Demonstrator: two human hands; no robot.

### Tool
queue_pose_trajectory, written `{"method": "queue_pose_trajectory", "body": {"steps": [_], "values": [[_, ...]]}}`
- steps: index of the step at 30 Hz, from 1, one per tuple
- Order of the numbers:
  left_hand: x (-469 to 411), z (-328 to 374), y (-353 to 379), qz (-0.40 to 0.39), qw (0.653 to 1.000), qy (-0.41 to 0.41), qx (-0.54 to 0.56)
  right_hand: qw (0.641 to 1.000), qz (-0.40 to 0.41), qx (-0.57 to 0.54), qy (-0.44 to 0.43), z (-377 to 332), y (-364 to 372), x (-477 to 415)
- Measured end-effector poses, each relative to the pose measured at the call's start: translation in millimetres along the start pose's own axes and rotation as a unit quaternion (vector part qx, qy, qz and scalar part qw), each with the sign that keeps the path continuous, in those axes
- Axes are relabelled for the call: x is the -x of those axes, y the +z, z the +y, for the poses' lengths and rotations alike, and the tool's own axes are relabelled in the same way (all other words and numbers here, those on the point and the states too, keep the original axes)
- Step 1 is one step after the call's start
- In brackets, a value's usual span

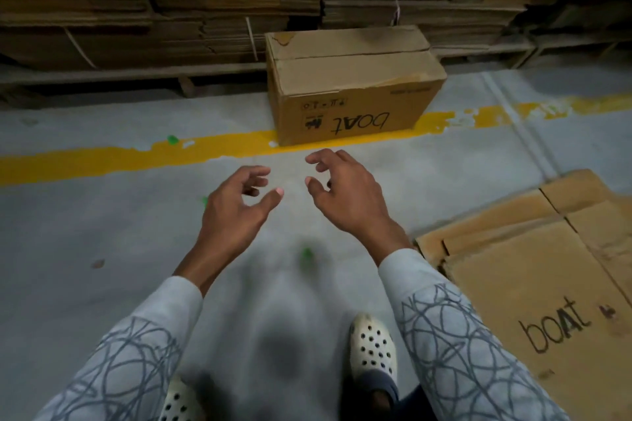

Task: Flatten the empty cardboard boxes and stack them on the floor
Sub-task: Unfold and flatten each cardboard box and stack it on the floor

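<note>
Cardboard box [352, 85], closed, upright on floor, just beyond both hands, untouched.
Left hand [236, 208] and right hand [345, 195]: fingers loosely curled, holding nothing. Flattened boxes [533, 267] lie right of right hand; yellow floor line [119, 161] beyond left hand.

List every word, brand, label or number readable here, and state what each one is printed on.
"boAt": upside down on the front face of the standing box.
"boAt": on the top sheet of the flattened cardboard lying on the floor at right.
Symbol strip on the standing box's front: too small to read.
Small print near that face's upper right corner: too blurred to read.
</note>
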State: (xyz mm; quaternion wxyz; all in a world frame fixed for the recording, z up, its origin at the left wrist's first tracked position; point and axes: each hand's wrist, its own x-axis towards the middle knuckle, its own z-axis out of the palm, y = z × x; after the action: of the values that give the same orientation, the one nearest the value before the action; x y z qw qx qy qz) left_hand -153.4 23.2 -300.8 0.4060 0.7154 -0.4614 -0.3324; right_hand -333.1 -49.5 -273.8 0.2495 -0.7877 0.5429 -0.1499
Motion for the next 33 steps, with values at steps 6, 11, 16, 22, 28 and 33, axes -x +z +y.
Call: {"method": "queue_pose_trajectory", "body": {"steps": [6,11,16,22,28,33], "values": [[-70.7,-21.4,19.1,-0.026,0.998,-0.029,-0.053,0.998,-0.037,-0.043,0.036,23.9,5.9,-96.9],[-166.7,-24.4,59.5,-0.071,0.976,0.04,-0.204,0.996,-0.043,-0.042,0.069,64.0,19.5,-178.0],[-264.1,-28.1,106.1,-0.043,0.905,0.119,-0.405,0.978,-0.005,-0.168,0.123,98.3,68.8,-194.8],[-343.4,-49.8,140.5,0.013,0.841,0.202,-0.502,0.932,0.009,-0.292,0.214,136.4,99.1,-191.3],[-361.7,-60.2,146.4,0.008,0.798,0.283,-0.533,0.904,0.057,-0.356,0.23,141.1,97.9,-200.6],[-368.0,-61.0,143.9,-0.002,0.698,0.374,-0.611,0.881,0.076,-0.399,0.244,136.0,87.7,-209.5]]}}
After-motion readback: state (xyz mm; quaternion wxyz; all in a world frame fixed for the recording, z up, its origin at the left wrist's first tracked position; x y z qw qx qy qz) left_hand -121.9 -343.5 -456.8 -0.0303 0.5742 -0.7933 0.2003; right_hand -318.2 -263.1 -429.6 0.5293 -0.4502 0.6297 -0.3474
